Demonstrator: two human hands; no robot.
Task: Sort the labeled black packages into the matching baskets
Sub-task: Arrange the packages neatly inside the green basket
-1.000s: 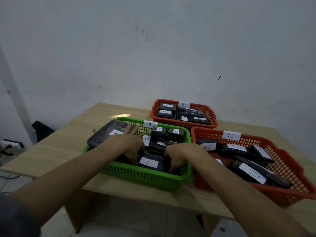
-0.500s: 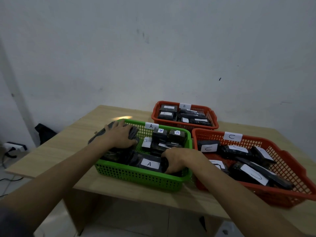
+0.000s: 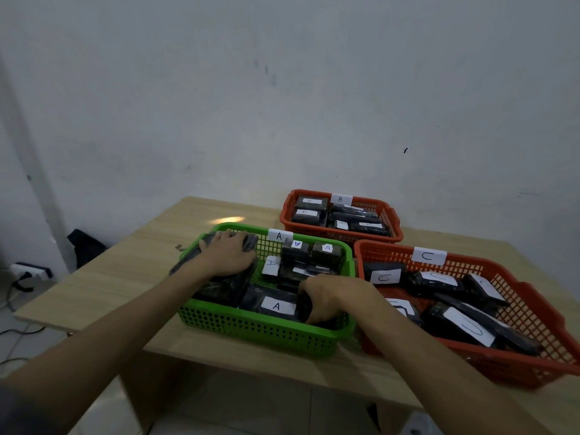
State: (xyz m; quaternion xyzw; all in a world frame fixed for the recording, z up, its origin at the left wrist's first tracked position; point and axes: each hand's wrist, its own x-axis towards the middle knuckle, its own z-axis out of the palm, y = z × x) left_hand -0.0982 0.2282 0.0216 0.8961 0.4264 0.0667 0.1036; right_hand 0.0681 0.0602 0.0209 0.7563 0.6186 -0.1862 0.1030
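A green basket [image 3: 260, 332] tagged A holds several black packages labeled A. My left hand [image 3: 229, 254] presses flat on a large black package [image 3: 219, 287] at the basket's left side, which sticks out over the left rim. My right hand [image 3: 326, 298] is curled around a black package [image 3: 306, 304] at the basket's front right corner. One A-labeled package [image 3: 276, 306] lies between my hands. An orange basket tagged B [image 3: 340, 235] stands behind, and an orange basket tagged C [image 3: 518, 368] lies to the right, each filled with labeled black packages.
The baskets sit on a light wooden table [image 3: 125, 277] against a white wall. A black bag [image 3: 84, 249] and a power strip [image 3: 29, 271] with cables lie on the floor to the left.
My left hand slid onto the top of the large black package and pushed it down into the green basket. My right hand stayed at the front right corner.
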